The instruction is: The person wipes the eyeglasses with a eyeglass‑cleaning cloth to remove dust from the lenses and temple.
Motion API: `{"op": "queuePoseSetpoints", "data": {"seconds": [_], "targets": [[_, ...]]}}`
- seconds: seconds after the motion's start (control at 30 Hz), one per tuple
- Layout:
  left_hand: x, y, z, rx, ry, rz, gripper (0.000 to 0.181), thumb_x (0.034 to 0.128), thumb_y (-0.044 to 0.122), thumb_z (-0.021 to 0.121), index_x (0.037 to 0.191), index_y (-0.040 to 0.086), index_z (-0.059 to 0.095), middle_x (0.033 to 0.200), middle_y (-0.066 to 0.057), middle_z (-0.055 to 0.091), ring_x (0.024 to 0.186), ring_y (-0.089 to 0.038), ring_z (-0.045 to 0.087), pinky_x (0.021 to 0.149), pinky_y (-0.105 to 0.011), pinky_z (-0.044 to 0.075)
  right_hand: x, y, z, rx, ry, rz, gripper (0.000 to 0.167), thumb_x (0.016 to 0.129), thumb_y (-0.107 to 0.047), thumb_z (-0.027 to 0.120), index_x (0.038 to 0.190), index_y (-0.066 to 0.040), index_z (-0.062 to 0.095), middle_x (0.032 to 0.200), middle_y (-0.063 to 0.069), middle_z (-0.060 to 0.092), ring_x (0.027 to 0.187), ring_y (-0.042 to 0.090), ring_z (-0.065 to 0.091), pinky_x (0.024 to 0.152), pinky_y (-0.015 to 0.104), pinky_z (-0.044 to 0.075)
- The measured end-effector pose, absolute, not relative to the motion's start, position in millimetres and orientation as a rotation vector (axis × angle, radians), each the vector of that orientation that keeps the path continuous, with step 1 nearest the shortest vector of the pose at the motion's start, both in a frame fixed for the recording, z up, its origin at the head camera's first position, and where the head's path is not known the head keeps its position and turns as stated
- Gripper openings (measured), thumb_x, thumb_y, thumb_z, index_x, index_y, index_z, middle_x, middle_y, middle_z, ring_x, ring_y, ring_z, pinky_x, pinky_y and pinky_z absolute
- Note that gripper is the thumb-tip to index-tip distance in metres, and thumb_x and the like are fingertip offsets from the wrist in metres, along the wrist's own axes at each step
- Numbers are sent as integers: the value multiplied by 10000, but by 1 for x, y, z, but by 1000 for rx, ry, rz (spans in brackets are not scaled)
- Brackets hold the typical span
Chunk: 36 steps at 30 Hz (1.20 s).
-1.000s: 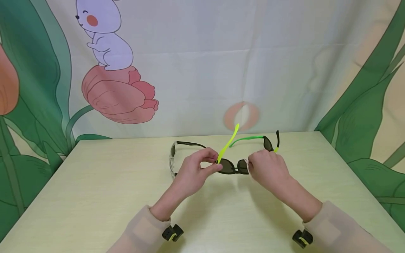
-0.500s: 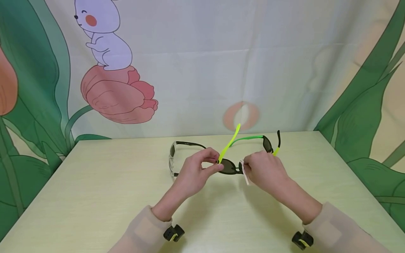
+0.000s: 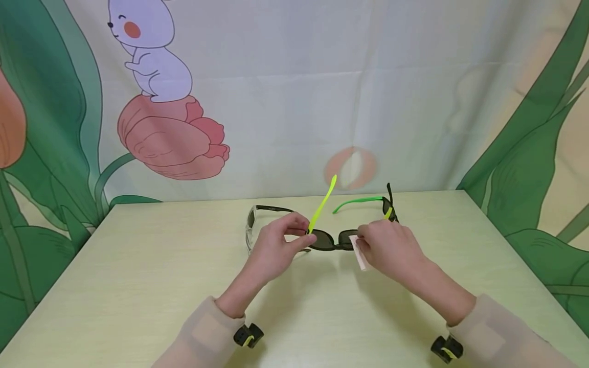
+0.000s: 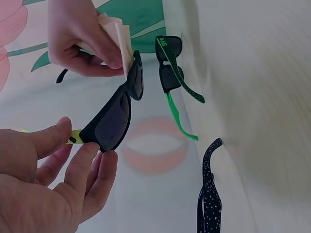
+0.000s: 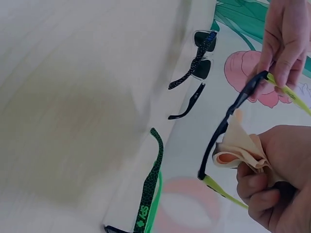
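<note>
Clock directions are taken in the head view, about the yellow-armed sunglasses (image 3: 323, 240). This pair is held above the table (image 3: 138, 286) between the two hands, one arm of it rising toward one o'clock. Left hand (image 3: 278, 248), at nine o'clock: thumb and fingers pinch the pair at its hinge corner. Right hand (image 3: 391, 245), at three o'clock: fingers curled, gripping a folded pale cloth (image 3: 360, 255), which sits at four o'clock against the right lens (image 3: 346, 238). Two further pairs rest on the table, touched by neither hand: the green-armed sunglasses (image 4: 171, 76) at one o'clock, and the clear-framed sunglasses (image 5: 202, 68) at nine o'clock, beyond the left hand and partly hidden by it. Progress, as judged: wiping appears under way at the right lens. The left lens (image 4: 114, 121) is uncovered; whether it has been wiped cannot be determined. Outstanding: the held pair is not yet set down. Whether the two resting pairs have been treated cannot be told.
</note>
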State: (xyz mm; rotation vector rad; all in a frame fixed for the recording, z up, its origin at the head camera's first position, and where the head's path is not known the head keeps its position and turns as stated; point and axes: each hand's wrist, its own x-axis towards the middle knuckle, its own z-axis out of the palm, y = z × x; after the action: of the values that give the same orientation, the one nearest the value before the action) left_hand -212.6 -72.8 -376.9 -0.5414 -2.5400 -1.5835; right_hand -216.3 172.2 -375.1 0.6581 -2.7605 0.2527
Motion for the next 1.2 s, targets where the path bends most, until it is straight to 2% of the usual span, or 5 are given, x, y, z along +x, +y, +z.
{"op": "queuePoseSetpoints", "data": {"seconds": [0.13,0.43,0.63,0.8,1.2], "targets": [[-214,-75,-376,-508,-2571,-1550,157,924,129,787,1048,90,698,1025,-24,722,1030,-217,706,828,-423,580,-217,173,-368,681,-2731,341,26,917,-103,764,893,-95,757,762,-21,687,615,160,593,488,339,483],[-215,-80,-373,-443,-2597,-1508,114,926,121,782,1005,123,700,976,-28,742,995,-220,718,800,-437,574,-220,177,-355,767,-2617,573,127,947,-109,750,1040,-22,759,921,51,752,714,152,667,645,359,570],[-214,-81,-372,-426,-2621,-1493,101,922,118,783,972,139,697,974,-30,750,958,-206,727,763,-411,575,-220,179,-355,1032,-2470,569,140,926,-7,750,1059,-50,742,971,21,726,856,174,681,768,355,584],[-215,-82,-372,-439,-2629,-1486,97,922,110,782,951,134,692,959,-30,751,934,-200,728,739,-394,569,-217,180,-354,1172,-2480,413,204,896,39,760,1074,-59,743,973,15,687,909,201,662,781,347,578],[-218,-85,-374,-434,-2638,-1471,91,922,104,776,940,123,689,947,-35,754,891,-184,726,729,-368,558,-213,182,-351,1351,-2464,205,140,886,8,780,977,-97,760,867,-41,658,799,139,607,714,284,544]]}}
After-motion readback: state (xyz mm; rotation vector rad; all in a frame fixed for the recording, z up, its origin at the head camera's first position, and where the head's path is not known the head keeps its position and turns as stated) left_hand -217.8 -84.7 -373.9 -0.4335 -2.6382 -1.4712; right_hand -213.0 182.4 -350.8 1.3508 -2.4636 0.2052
